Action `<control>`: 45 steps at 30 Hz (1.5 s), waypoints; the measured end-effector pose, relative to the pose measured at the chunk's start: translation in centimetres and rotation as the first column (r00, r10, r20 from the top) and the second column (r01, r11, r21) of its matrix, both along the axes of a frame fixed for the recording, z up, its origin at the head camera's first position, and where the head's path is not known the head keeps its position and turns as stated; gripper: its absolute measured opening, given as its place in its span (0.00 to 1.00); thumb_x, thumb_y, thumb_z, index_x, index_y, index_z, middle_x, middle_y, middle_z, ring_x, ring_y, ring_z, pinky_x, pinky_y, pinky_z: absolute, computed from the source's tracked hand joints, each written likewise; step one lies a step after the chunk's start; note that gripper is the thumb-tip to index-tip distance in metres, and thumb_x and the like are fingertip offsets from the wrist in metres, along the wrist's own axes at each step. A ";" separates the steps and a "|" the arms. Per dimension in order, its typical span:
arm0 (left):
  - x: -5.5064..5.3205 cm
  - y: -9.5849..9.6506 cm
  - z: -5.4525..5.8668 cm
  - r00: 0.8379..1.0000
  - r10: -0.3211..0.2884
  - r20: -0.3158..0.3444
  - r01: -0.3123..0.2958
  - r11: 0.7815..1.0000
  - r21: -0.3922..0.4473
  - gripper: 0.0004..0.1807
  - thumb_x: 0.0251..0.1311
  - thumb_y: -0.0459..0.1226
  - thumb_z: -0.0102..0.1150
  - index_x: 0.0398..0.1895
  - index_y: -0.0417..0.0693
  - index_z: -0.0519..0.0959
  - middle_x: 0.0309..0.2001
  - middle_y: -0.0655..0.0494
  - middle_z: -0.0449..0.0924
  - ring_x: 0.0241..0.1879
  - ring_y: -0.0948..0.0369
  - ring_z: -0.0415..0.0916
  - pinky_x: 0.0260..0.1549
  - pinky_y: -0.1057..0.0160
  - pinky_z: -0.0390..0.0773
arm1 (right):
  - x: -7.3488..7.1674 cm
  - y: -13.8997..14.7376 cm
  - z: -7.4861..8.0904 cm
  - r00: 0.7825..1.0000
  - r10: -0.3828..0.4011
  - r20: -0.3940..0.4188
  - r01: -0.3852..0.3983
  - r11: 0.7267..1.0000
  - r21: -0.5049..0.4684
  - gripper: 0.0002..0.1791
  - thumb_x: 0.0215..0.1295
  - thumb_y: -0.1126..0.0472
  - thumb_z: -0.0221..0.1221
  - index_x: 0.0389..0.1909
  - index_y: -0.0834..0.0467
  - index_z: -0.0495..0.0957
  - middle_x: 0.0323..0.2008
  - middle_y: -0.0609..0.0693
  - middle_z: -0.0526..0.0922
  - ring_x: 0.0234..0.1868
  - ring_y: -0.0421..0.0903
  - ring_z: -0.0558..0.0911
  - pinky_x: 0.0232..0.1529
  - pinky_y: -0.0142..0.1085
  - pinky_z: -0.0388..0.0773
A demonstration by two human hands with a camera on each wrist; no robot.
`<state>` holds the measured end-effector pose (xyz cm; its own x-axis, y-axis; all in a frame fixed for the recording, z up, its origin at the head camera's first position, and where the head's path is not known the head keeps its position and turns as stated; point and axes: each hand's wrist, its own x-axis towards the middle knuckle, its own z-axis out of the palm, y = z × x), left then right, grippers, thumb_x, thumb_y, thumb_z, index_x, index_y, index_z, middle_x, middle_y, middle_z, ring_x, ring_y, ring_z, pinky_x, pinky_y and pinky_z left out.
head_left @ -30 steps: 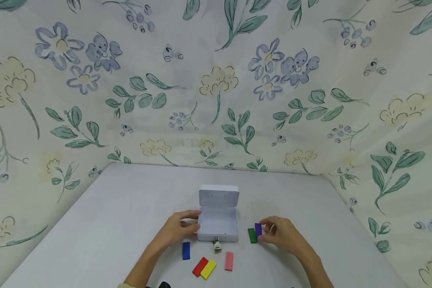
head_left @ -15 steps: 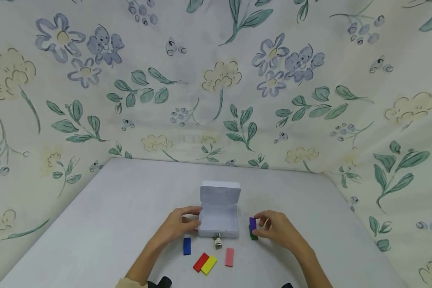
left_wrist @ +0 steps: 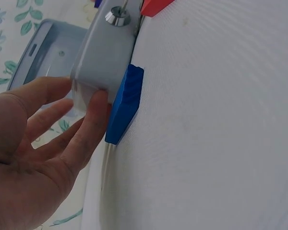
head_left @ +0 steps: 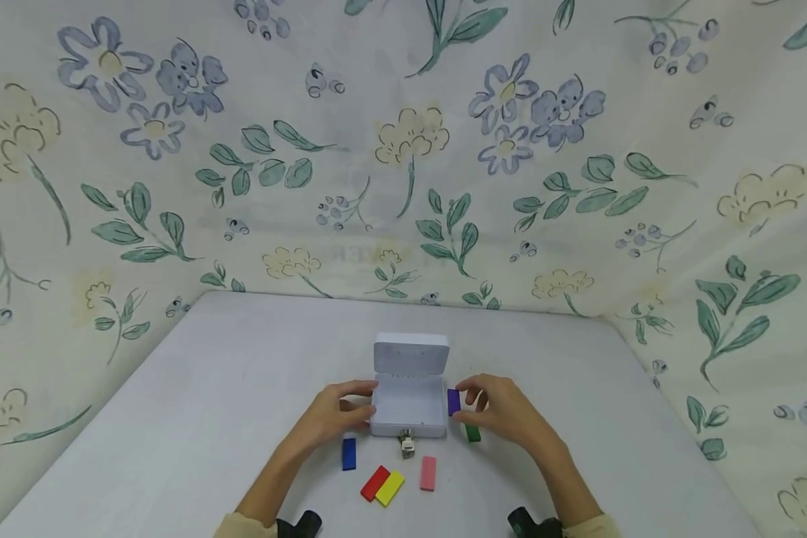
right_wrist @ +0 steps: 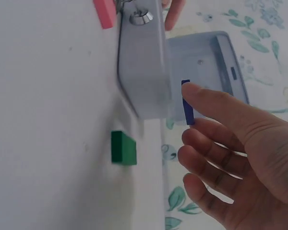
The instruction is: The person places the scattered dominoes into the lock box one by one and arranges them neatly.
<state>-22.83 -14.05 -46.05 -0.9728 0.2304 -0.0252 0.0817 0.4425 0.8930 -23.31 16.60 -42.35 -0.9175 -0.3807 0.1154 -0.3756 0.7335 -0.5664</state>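
Observation:
My right hand (head_left: pixel 504 407) pinches a purple block (head_left: pixel 453 402) between thumb and fingertips, right by the right wall of a white metal box (head_left: pixel 393 431). In the right wrist view the purple block (right_wrist: pixel 187 103) is lifted, at about the height of the box's rim. The box's lid (head_left: pixel 411 354) stands raised at the back. Against the box's left side my left hand (head_left: pixel 332 411) rests its fingertips, the fingers loosely bent. A green block (head_left: pixel 472 433) lies on the table below my right hand. A key with a tag (head_left: pixel 407 447) hangs from the front lock.
In front of the box lie a blue block (head_left: pixel 349 454), a red block (head_left: pixel 375 483) partly against a yellow block (head_left: pixel 390 489), and a pink block (head_left: pixel 428 474). The white table (head_left: pixel 242 359) meets a flowered cloth (head_left: pixel 336 187) at the back.
My right hand has lifted the purple block from beside the green one and carried it left to the box's right wall. The left hand has stayed at the box.

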 end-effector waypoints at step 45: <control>-0.2 -0.1 -0.2 0.999 -0.034 0.042 0.033 0.999 0.019 0.28 0.61 0.42 0.65 0.65 0.50 0.74 0.63 0.42 0.75 0.46 0.54 0.83 0.45 0.54 0.86 | -2.0 -6.8 -0.3 0.996 0.088 -0.014 -0.087 0.995 0.037 0.23 0.52 0.52 0.73 0.48 0.57 0.83 0.29 0.44 0.80 0.28 0.37 0.73 0.29 0.25 0.74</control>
<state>-23.02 -14.15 -46.27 -0.9627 0.2634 -0.0619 0.0577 0.4234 0.9041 -25.33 9.83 -42.65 -0.8787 -0.4637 0.1138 -0.4478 0.7176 -0.5335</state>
